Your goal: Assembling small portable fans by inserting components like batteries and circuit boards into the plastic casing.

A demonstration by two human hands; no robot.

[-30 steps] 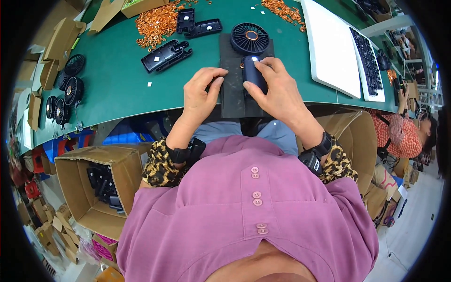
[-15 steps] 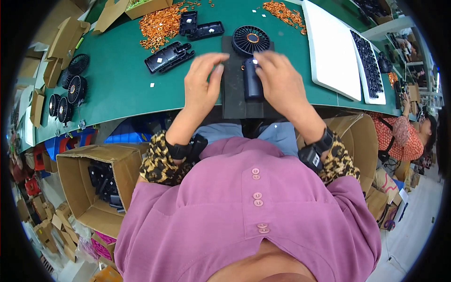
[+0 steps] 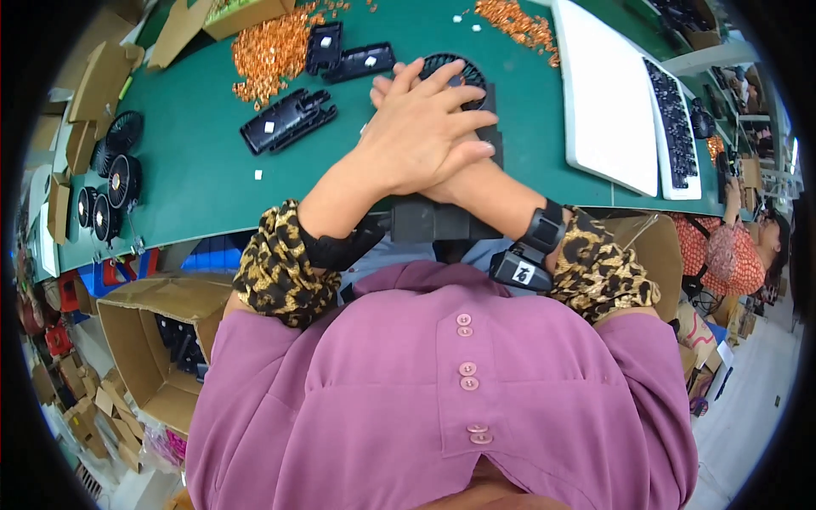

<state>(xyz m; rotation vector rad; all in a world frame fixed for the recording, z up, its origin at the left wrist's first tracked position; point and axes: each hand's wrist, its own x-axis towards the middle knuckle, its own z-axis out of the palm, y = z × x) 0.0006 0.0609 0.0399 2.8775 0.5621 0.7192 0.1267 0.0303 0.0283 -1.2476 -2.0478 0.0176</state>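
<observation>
My left hand (image 3: pixel 425 132) lies across my right hand (image 3: pixel 463 183), its fingers spread and pointing up and to the right. Beneath it, my right hand is mostly covered; a few of its fingertips stick out straight at the upper left. I see nothing held in either hand. Just beyond them rests a round black handheld fan (image 3: pixel 474 76), partly hidden by the fingers, its handle out of sight under the hands. The fan is on a dark slab (image 3: pixel 425 225) at the bench's near edge. Left of the hands lies a long black plastic casing (image 3: pixel 289 121).
Small orange rings (image 3: pixel 268 55) are heaped at the far left, more orange pieces (image 3: pixel 518 30) at the far right. A white foam board (image 3: pixel 608 102) and a tray of black parts (image 3: pixel 671 127) stand right. Several fans (image 3: pixel 123 183) sit left; a cardboard box (image 3: pixel 140 327) is below.
My hands were apart on either side of the fan's handle. They have come together and crossed, left over right, and now cover the handle. The view has shifted slightly.
</observation>
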